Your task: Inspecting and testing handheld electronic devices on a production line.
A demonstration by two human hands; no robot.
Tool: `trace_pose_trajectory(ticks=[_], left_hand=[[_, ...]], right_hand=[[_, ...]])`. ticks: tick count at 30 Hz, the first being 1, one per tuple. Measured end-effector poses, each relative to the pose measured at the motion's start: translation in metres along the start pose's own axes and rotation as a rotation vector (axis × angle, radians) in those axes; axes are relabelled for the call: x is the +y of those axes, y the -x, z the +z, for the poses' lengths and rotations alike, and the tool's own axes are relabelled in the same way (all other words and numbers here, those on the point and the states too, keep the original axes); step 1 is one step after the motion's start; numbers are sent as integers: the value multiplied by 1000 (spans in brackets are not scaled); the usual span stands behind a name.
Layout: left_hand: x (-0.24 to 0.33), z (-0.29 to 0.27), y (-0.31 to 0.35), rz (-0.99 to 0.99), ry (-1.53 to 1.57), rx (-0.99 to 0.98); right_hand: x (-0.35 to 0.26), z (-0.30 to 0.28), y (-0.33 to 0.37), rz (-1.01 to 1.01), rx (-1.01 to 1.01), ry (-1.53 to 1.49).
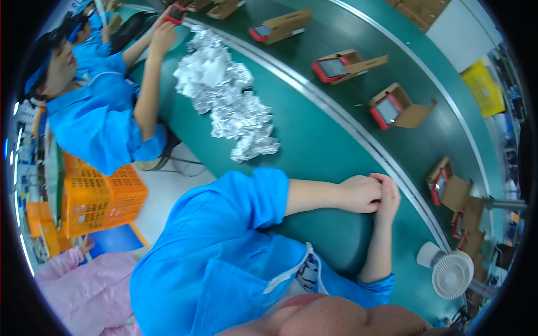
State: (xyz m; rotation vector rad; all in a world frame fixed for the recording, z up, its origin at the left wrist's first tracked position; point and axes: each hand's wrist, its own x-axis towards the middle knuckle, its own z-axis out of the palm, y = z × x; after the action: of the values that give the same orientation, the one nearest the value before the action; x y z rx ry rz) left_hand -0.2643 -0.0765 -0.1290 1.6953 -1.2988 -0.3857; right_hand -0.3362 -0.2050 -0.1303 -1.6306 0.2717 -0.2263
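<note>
My left hand and my right hand are clasped together just above the green worktable. The left forearm reaches across from the left, its fingers curled in against the right hand. Bent over them, the right hand's fingers are closed too. No object shows between the two hands, though part of the fingers is hidden. Left of them on the table lies a heap of crumpled silver foil sheets. Beyond the metal rail, the closest open cardboard box holds a red-framed device with a grey screen.
Several more open boxes with red devices line the green conveyor. A white fan stands at the right. On the left, a co-worker in blue holds a red device. Orange crates stand behind; a person in pink is near.
</note>
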Motion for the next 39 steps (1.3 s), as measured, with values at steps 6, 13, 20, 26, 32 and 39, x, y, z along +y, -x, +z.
trace_pose_trajectory(ticks=[6, 13, 20, 26, 32, 39], left_hand=[[4, 4, -4, 19, 10, -20], [5, -1, -3, 13, -3, 37], [8, 3, -15, -30, -33, -84], [5, -1, -7, 23, -46, -8], [10, 11, -16, -2, -95, -69], [0, 4, -5, -24, -126, -4]], right_hand=[[-3, -8, 8, 10, -15, -36], [-9, -4, 3, 19, -42, -64], [-9, -18, 5, 25, -43, -35], [-2, -12, -2, -28, -97, -14], [-1, -28, 5, -39, -77, 5], [-2, -17, -1, -70, -121, 21]])
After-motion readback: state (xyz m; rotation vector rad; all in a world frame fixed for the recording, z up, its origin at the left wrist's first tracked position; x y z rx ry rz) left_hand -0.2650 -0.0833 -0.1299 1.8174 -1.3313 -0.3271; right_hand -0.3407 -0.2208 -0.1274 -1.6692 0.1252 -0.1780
